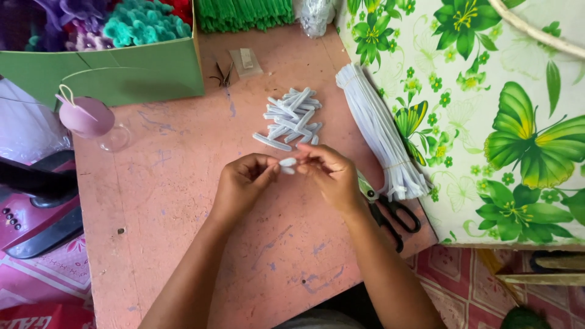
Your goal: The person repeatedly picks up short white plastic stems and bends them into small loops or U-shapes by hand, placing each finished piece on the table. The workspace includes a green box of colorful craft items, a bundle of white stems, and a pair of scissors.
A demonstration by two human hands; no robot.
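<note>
Pink table [183,183] — both hands' fingers [268,166] pinch a white strip [287,162].

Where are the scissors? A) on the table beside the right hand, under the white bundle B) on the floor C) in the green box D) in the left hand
A: the black-handled scissors lie on the pink table just right of the right hand, their blades tucked under the end of the white bundle.
</note>
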